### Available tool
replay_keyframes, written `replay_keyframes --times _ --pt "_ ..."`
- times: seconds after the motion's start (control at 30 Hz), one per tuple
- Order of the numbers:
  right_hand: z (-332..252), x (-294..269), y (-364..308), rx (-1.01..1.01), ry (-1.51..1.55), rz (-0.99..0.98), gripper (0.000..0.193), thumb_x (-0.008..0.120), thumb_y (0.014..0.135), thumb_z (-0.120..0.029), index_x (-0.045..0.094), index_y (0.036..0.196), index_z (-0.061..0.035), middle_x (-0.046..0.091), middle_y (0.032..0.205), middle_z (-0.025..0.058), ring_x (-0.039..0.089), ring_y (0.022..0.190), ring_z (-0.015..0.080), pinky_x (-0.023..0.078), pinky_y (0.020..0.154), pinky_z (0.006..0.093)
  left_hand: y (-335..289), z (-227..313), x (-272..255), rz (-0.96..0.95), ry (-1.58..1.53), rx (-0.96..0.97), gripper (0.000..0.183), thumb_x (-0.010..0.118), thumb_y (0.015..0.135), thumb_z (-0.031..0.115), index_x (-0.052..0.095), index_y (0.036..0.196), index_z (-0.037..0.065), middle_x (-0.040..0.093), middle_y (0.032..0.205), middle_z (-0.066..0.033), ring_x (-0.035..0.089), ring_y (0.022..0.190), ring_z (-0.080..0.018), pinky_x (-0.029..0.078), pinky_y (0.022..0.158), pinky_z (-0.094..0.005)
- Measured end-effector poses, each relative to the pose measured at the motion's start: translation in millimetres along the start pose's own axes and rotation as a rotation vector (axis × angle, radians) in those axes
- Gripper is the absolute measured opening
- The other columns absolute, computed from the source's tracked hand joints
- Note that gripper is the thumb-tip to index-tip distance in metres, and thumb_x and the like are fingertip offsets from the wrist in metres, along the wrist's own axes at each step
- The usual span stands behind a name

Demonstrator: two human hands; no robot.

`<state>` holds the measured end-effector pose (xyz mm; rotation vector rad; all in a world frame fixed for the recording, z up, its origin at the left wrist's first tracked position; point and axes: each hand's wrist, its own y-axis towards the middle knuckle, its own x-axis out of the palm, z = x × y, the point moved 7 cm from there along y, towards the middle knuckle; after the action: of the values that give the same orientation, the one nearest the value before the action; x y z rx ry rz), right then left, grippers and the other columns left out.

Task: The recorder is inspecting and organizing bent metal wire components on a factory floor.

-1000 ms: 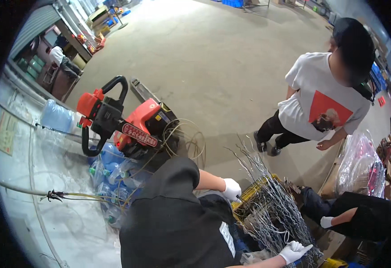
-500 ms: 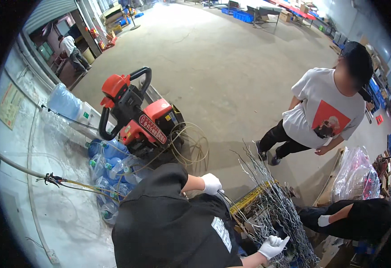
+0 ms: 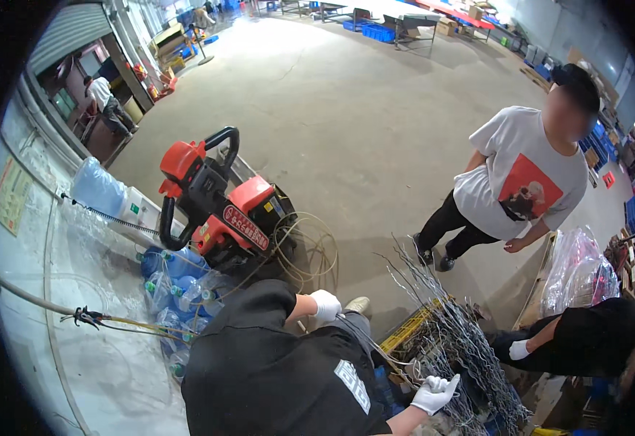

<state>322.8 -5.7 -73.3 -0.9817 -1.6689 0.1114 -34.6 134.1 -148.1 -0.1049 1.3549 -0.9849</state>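
My left hand (image 3: 324, 305), in a white glove, is closed around the ends of a few thin metal wires (image 3: 384, 354) that slant down toward the pile. My right hand (image 3: 436, 394), also gloved, has curled fingers with one finger pointing out. It is beside a heap of wavy grey metal wires (image 3: 462, 338); whatever lies inside its fingers is hidden. Loose wire tips fan upward from the heap's far end. A yellow slatted edge (image 3: 406, 330) shows along the heap's left side.
A co-worker's gloved hand (image 3: 518, 350) is right of the heap. Beyond stands a person in a white T-shirt (image 3: 524, 167). A red and black pallet truck (image 3: 223, 203) and blue water bottles (image 3: 183, 272) occupy the left, with coiled hose (image 3: 332, 243) on the floor. Plastic-wrapped goods (image 3: 579, 272) are at right.
My left hand has shifted a little left, with the wires still in it. My right hand has moved slightly left and up. A pale shoe now shows beside my left hand. The view has shifted slightly.
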Motion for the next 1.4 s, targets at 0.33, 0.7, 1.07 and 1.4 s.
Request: replay_keyframes --times 0.33,0.7,1.07,1.4 --pt "-5.8 27.5 10.3 -0.190 -0.178 0.167 0.026 0.045 0.094 -0.018 0.051 0.120 -0.0181 0.024 0.049 -0.0071 0.020 0.041 0.0056 0.022 0.040 0.0210 46.5 -3.0 -43.6 -0.008 0.003 0.057 0.041 0.042 0.088 0.041 0.068 0.082 0.010 0.066 0.073 -0.0078 0.060 0.063 -0.0282 0.047 0.060 -0.0359" --pt "100.2 118.9 63.1 0.024 -0.265 0.115 0.014 0.046 0.094 -0.014 0.058 0.087 -0.0124 0.030 0.048 -0.0062 0.028 0.040 0.0062 0.030 0.044 0.0248 77.5 -84.0 -23.7 -0.279 -0.168 -0.003 0.038 0.047 0.081 0.041 0.068 0.083 0.010 0.067 0.080 -0.0099 0.062 0.077 -0.0332 0.047 0.070 -0.0392" --pt "154.1 143.6 104.5 0.166 -0.329 0.078 0.024 0.048 0.094 -0.015 0.050 0.070 -0.0139 0.028 0.047 -0.0065 0.027 0.038 0.0067 0.030 0.045 0.0242 65.1 -127.2 -36.6 -0.243 -0.226 -0.140 0.038 0.048 0.082 0.042 0.068 0.083 0.010 0.067 0.081 -0.0111 0.061 0.077 -0.0348 0.046 0.069 -0.0401" --pt "175.3 198.5 172.8 0.315 -0.258 -0.044 0.023 0.046 0.095 -0.021 0.059 0.080 -0.0096 0.055 0.058 0.0003 0.056 0.053 0.0140 0.050 0.057 0.0316 74.5 -149.6 -161.3 -0.017 -0.085 -0.161 0.037 0.050 0.082 0.043 0.067 0.082 0.011 0.066 0.077 -0.0119 0.060 0.071 -0.0360 0.046 0.063 -0.0409"
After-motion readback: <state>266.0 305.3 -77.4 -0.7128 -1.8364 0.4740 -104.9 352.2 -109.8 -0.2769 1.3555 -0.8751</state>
